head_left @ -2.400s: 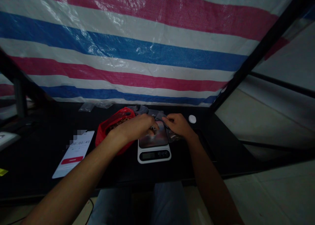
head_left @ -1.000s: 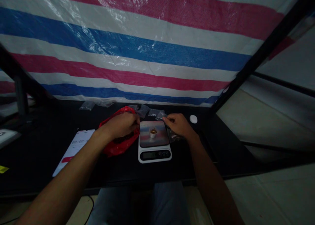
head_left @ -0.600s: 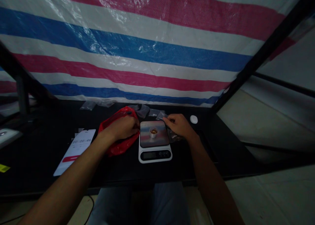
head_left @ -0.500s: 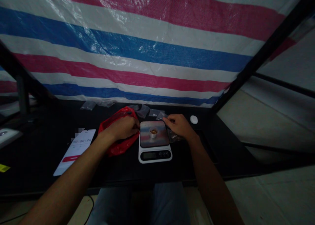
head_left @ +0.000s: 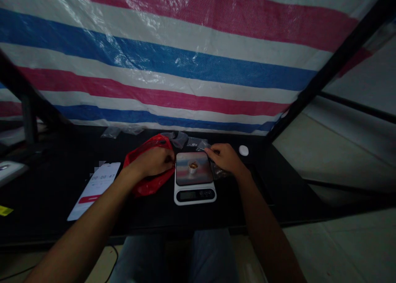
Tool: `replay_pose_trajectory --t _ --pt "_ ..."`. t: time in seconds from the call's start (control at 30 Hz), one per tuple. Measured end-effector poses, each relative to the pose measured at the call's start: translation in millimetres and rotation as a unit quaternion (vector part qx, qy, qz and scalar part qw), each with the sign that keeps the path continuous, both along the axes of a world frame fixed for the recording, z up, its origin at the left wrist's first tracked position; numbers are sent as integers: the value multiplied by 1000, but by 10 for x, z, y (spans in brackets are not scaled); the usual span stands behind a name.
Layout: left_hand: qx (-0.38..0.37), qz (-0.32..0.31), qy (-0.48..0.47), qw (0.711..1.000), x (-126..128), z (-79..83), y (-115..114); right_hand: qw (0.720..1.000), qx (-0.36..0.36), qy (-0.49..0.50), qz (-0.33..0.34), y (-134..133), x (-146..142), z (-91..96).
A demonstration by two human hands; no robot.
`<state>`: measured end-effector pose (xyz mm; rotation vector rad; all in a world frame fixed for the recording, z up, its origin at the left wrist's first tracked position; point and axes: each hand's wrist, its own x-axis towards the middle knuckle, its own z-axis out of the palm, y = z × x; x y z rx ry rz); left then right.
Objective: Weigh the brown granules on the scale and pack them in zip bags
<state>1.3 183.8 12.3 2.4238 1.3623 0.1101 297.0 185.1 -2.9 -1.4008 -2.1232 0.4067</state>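
The left hand [head_left: 153, 161] is curled closed at the mouth of a red plastic bag [head_left: 150, 185]; whether it grips anything is hidden. The right hand [head_left: 226, 158] pinches a clear plastic bag [head_left: 218, 171] between thumb and fingers. Between the hands stands a digital scale [head_left: 194, 194], carrying a small white cup [head_left: 193, 168] with something golden inside. Left of the left hand, a phone [head_left: 94, 191] showing a timer lies on the table [head_left: 148, 219]. Just beyond the right hand sits a white disc [head_left: 243, 150], and more clear bags [head_left: 121, 130] lie farther beyond the left hand.
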Motion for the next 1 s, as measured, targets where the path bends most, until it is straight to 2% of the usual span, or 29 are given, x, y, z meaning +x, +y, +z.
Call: replay_pose_trajectory --t 0.17,0.33,0.47,0.57,0.73,0.8,0.87,1.0 --pt "27 7 -20 999 -14 187 -28 1000 7 1 4 -13 -3 7" --pt "49 -65 -69 994 252 423 -181 1000 -1 8 3 -18 -11 9" --pt "46 -97 -75 991 456 435 -223 1000 -4 7 0 -10 -12 9" --pt "36 -105 -84 990 485 400 -212 1000 1 1 0 -9 -13 11" --pt "53 -78 -96 991 283 453 -193 1000 -4 4 9 -18 -16 15" --pt "49 -39 -52 997 123 478 -159 1000 -5 7 9 -18 -18 18" --pt "15 23 33 999 -50 459 -114 1000 -6 7 7 -17 -21 20" --pt "-49 62 104 991 -280 289 -57 1000 -11 4 5 -16 -30 19"
